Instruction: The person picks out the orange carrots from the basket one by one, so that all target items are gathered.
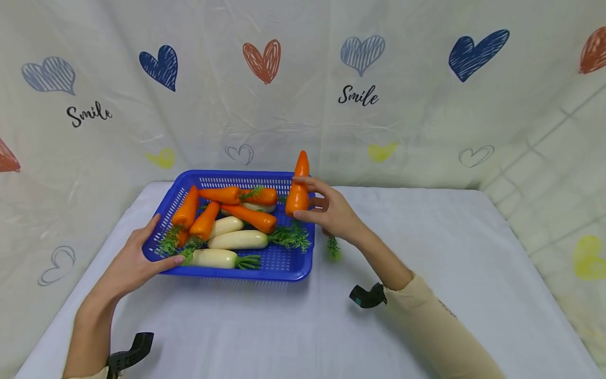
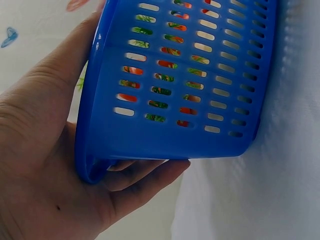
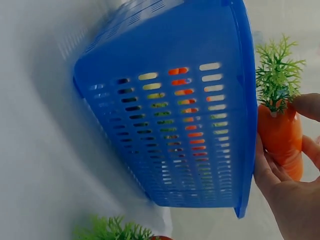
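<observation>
Currently blue basket (image 1: 279,263) holds carrots (image 1: 255,218), radishes (image 1: 239,240); hands: left (image 1: 134,258) gripping basket, right (image 1: 333,209) pinching carrot (image 1: 296,197).

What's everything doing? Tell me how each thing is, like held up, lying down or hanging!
Blue basket: open on top, partly filled
Left grip: holding the basket's edge
Raised carrot: held, pointed end up
Right grip: pinching that carrot
Other carrots: lying in the basket
White radishes: lying in the basket, some partly covered
Loose leafy thing: outside the basket, mostly hidden
White tablecloth: spread out
Patterned backdrop: hanging, slightly wrinkled
</observation>
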`<state>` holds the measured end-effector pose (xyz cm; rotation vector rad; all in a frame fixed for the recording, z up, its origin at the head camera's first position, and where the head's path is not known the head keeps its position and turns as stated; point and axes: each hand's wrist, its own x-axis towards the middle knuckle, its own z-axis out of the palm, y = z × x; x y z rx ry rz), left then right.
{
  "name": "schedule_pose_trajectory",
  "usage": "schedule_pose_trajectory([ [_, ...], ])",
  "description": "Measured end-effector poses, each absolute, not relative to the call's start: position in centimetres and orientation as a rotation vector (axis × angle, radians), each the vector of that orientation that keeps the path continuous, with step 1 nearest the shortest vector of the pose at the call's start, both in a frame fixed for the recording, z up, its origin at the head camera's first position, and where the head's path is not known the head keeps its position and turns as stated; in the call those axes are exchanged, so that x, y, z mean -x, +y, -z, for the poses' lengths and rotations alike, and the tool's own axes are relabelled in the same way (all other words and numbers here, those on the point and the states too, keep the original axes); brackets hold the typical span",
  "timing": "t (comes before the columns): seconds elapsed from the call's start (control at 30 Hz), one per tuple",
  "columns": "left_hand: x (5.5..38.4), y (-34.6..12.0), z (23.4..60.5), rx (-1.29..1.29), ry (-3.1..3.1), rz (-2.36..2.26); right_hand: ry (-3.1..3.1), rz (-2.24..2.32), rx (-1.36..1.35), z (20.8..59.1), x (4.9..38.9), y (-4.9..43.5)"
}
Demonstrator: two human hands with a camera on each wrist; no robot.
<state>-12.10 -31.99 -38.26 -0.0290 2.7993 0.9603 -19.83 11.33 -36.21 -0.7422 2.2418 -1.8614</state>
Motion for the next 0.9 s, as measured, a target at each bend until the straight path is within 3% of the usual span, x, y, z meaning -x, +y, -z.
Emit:
schedule_pose_trajectory([
  [0.9, 12.1, -32.1, 38.3, 0.006, 2.796, -0.966, 2.278, 1.899, 0.688, 37.0, 18.9, 15.8],
])
